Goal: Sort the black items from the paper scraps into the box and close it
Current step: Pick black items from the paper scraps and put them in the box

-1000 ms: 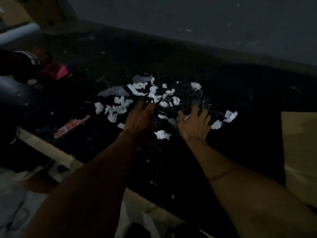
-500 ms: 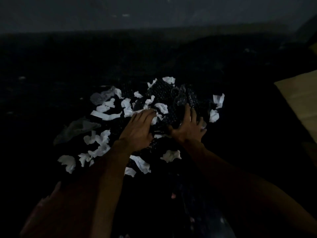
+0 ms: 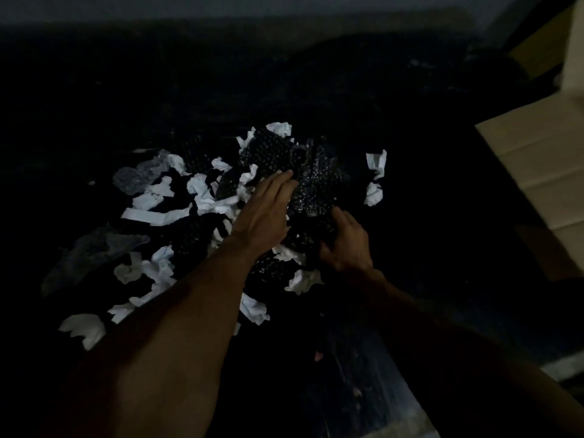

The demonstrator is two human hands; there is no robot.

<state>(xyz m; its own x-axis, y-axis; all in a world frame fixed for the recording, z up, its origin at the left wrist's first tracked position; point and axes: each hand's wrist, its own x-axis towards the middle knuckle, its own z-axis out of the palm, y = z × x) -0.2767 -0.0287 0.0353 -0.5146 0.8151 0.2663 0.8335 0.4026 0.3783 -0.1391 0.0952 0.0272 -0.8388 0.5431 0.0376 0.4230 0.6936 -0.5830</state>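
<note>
- The room is very dark, so many small things are hard to see.
- A big bumpy black sheet, shiny with little bubbles, lies crumpled in a heap on the dark tabletop.
- White paper scraps are spread all over the heap and to the left of it. A few more sit just right of the heap.
- The left hand lies flat on top of the heap. Its fingers are straight and close together, and the tips touch the bumpy black sheet. It is not holding anything that I can see.
- The right hand is at the near right side of the heap. Its fingers are curled and dig into the black stuff. I cannot tell if it has really pinched a piece, because it is too dark there.
- The two hands are near each other, with a fold of the black sheet between them.
- A see-through bit of plastic lies at the far left of the heap, and another grey one lies nearer on the left.
- The cardboard box is well to the right of the heap, with its pale flap showing.
</note>
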